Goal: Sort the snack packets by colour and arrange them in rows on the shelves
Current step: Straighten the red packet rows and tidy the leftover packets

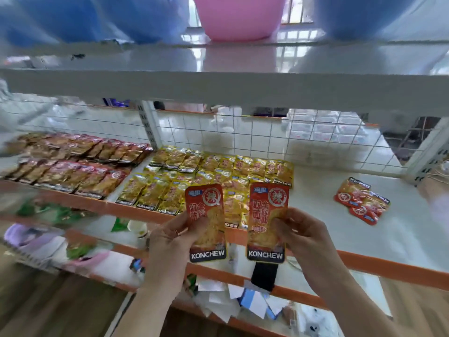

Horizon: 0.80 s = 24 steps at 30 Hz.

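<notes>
Far left of the hands, up on the shelf [315,215]: dark-red pkts [70,164], two overlapped rows, look finished.

Just beyond the left hand: yellow pkts [213,171], several rows, front ones partly hidden behind what's held.

Left hand [167,242] pinches left orange pkt [206,222] at its lower left edge, thumb on front, fingers behind. Pkt upright, print facing camera, prob. for a colour check.

Right hand [303,237] pinches right orange pkt [267,220] the same way, at its right edge. The 2 pkts are side by side, not touching; same colour.

Right of the right hand, well apart: loose orange pile [362,200] on the shelf, pkts lying upside-down, not yet in a row.

Judgement: the bare stretch btwn yellow block and pile is the likely spot for the orange row.
</notes>
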Available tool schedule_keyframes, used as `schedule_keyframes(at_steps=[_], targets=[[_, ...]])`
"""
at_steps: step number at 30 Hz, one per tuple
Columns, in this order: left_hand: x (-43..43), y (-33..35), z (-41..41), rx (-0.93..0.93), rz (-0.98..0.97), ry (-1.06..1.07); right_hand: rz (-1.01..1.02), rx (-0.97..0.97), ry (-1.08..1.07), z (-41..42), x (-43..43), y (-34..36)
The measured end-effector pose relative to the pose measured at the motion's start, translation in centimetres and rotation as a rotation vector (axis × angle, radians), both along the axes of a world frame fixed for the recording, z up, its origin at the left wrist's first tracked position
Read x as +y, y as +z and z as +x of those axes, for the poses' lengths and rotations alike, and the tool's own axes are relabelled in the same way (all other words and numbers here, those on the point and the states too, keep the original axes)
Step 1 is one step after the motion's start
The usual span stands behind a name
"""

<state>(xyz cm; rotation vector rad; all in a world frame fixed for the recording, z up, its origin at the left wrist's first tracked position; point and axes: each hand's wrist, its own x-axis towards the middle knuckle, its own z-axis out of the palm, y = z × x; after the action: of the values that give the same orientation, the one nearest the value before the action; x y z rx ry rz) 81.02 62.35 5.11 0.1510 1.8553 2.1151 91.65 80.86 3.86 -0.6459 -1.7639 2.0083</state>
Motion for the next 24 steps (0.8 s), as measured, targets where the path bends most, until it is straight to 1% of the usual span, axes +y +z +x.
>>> schedule_keyframes(at_steps=[3,8,13,16,19,24], targets=[[-5.7,0.6,-1.3,0.013,0.009,0.062,0.081,0.003,0.021,-2.4,-5.4,0.8],[-14.2,1.2,-3.4,0.079,0.035,0.136,0.121,0.009,0.073,-5.8,-13.7,1.5],[-21.5,1.5,-5.5,0.138,0.026,0.125,0.125,0.025,0.088,-8.3,-20.3,1.8],[-25.1,1.5,-6.3,0.139,0.028,0.138,0.126,0.011,0.095,-9.5,-23.7,2.1],[-28.1,1.6,-6.8,0.127,0.017,0.125,0.174,0.000,0.104,-10.4,-26.5,1.9],[-31.1,1.4,-8.5,0.092,0.023,0.143,0.074,0.012,0.116,-11.8,-29.5,2.3]])
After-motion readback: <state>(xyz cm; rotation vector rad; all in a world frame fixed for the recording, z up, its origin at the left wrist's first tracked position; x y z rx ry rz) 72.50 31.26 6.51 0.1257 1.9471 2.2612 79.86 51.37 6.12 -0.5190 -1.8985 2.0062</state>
